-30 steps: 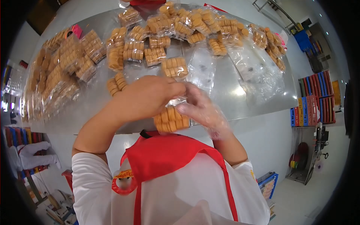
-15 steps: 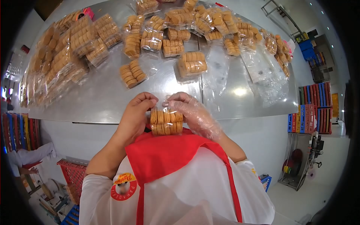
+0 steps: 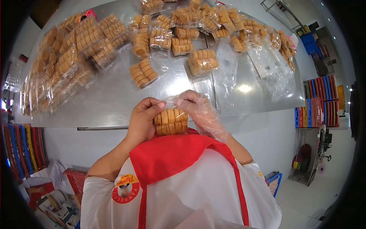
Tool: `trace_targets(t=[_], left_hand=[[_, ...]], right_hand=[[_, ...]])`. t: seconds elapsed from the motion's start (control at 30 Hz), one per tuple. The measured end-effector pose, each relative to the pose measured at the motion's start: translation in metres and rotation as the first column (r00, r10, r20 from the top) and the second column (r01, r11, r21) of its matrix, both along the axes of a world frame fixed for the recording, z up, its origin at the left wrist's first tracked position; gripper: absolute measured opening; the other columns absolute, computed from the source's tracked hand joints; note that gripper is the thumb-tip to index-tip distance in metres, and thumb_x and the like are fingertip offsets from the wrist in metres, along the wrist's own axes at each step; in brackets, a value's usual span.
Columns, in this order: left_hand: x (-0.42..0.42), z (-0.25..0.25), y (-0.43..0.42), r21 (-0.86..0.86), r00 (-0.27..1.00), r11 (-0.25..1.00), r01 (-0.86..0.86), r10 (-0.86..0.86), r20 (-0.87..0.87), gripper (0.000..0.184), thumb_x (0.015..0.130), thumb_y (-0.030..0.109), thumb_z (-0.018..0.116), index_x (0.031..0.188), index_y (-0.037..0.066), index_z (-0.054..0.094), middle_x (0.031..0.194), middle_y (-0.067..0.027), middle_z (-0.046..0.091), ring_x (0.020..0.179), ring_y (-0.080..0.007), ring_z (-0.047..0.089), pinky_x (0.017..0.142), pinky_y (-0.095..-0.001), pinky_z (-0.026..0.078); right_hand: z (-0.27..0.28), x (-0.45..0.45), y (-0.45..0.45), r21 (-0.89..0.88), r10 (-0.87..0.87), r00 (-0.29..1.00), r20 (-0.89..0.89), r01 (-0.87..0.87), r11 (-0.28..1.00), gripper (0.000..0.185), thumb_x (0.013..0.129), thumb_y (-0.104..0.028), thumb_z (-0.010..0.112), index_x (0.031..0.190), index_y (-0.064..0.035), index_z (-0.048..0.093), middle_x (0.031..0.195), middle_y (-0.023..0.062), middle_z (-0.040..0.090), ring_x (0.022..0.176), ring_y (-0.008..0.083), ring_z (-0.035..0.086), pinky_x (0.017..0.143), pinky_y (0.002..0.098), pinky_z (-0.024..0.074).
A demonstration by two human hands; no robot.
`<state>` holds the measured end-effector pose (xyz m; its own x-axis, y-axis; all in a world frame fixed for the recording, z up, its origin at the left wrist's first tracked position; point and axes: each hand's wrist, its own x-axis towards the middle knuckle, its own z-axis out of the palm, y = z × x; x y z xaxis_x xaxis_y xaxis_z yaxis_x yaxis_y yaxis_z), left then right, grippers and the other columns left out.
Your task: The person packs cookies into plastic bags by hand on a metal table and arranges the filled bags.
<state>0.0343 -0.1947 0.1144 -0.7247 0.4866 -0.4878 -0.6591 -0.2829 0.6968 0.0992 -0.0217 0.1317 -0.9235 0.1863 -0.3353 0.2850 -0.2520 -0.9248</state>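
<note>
Close to my chest, at the table's near edge, I hold a clear plastic bag of cookies point(image 3: 171, 124) stacked in two rows. My left hand point(image 3: 145, 116), bare, pinches the bag's top at its left corner. Opposite it, my right hand point(image 3: 200, 114), in a clear plastic glove, pinches the same top edge on the right. Beyond my hands lie a bag of cookies point(image 3: 143, 73) on the left and another cookie pack point(image 3: 203, 62) on the right, both on the steel table point(image 3: 114, 91).
Many bagged cookies point(image 3: 63, 63) are heaped on the table's left, with more packs point(image 3: 187, 17) along the far side. Flat clear bags point(image 3: 263, 63) lie at the right. Stacked coloured crates point(image 3: 318, 110) stand beyond the table's right end. A person's sleeve point(image 3: 55, 170) shows at lower left.
My hands have drawn closer together along the bag's top, and the bag's upper edge is now gathered between them. The view has shifted slightly.
</note>
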Motion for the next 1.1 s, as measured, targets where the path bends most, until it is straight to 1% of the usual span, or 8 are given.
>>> trace_targets(t=[0.13,0.2,0.3,0.4,0.6,0.73,0.9,1.1], left_hand=[[-0.006,-0.004,-0.013,-0.136,0.922,0.984,0.115,-0.156,-0.355,0.008,0.094,0.011,0.064,0.091,0.003,0.061,0.086,-0.0024,0.059,0.077,-0.0088,0.055,0.071,-0.0243,0.047],[-0.006,-0.007,-0.016,-0.304,0.706,0.952,0.036,-0.239,-0.667,0.010,0.095,0.012,0.063,0.088,0.005,0.060,0.085,0.0006,0.055,0.077,-0.0064,0.051,0.071,-0.0220,0.043],[-0.003,-0.013,-0.020,-0.321,0.613,0.947,-0.028,-0.237,-0.754,0.018,0.097,0.018,0.063,0.087,0.006,0.054,0.078,0.0024,0.051,0.072,-0.0058,0.044,0.066,-0.0228,0.039],[0.004,-0.018,-0.022,-0.143,0.936,0.984,0.110,-0.151,-0.319,0.018,0.099,0.018,0.061,0.087,0.007,0.053,0.077,0.0037,0.050,0.072,-0.0045,0.043,0.065,-0.0221,0.037],[0.004,-0.013,-0.035,-0.149,0.840,0.952,0.268,-0.307,-0.447,0.016,0.099,0.016,0.059,0.088,0.006,0.052,0.077,0.0044,0.049,0.071,-0.0039,0.041,0.064,-0.0216,0.038],[0.007,-0.025,-0.036,0.006,0.914,0.964,0.267,-0.252,-0.317,0.012,0.098,0.009,0.058,0.088,0.006,0.052,0.079,0.0036,0.051,0.071,-0.0038,0.045,0.065,-0.0219,0.039],[0.006,-0.018,-0.036,0.230,0.975,0.954,0.190,-0.157,-0.155,0.006,0.094,0.000,0.056,0.089,0.004,0.056,0.083,-0.0006,0.058,0.074,-0.0072,0.053,0.068,-0.0227,0.043],[-0.004,-0.020,-0.042,0.069,0.898,0.896,0.439,-0.439,-0.013,0.021,0.096,0.003,0.052,0.109,-0.003,0.066,0.098,-0.0062,0.066,0.087,-0.0118,0.061,0.081,-0.0245,0.049]], right_hand=[[0.013,-0.002,0.004,0.238,0.091,0.974,-0.208,-0.040,0.971,0.017,0.091,-0.014,0.065,0.083,0.0007,0.061,0.082,0.0009,0.054,0.077,0.0104,0.049,0.071,0.0281,0.0428],[0.032,-0.002,-0.001,0.181,0.089,0.988,-0.126,-0.065,0.981,0.019,0.091,-0.016,0.065,0.080,-0.0006,0.060,0.081,0.0007,0.053,0.075,0.0101,0.049,0.069,0.0279,0.0423],[0.030,-0.002,-0.007,-0.005,0.050,0.999,0.020,-0.050,0.999,0.020,0.092,-0.018,0.064,0.080,-0.0025,0.059,0.080,0.0005,0.052,0.072,0.0096,0.048,0.066,0.0267,0.0417],[0.033,-0.003,-0.019,-0.170,0.009,0.983,0.184,0.023,0.985,0.019,0.092,-0.019,0.062,0.081,-0.0039,0.058,0.080,-0.0001,0.051,0.070,0.0086,0.047,0.064,0.0252,0.0410],[0.034,0.012,-0.017,0.000,0.089,0.988,0.125,-0.090,0.996,0.017,0.092,-0.020,0.064,0.089,-0.0034,0.061,0.081,-0.0003,0.055,0.074,0.0070,0.049,0.067,0.0242,0.0427],[0.028,0.016,-0.018,0.069,0.111,0.982,0.155,-0.122,0.990,0.014,0.093,-0.016,0.061,0.092,-0.0026,0.062,0.080,0.0000,0.057,0.076,0.0089,0.052,0.070,0.0233,0.0448],[0.030,0.018,-0.027,-0.227,0.046,0.987,0.157,-0.009,0.974,0.014,0.093,-0.011,0.057,0.094,0.0009,0.063,0.086,0.0057,0.063,0.080,0.0125,0.060,0.074,0.0257,0.0502],[0.016,0.020,-0.018,-0.184,0.050,0.968,0.245,-0.004,0.983,0.018,0.090,-0.009,0.055,0.099,0.0037,0.065,0.093,0.0115,0.066,0.086,0.0161,0.063,0.080,0.0275,0.0521]])
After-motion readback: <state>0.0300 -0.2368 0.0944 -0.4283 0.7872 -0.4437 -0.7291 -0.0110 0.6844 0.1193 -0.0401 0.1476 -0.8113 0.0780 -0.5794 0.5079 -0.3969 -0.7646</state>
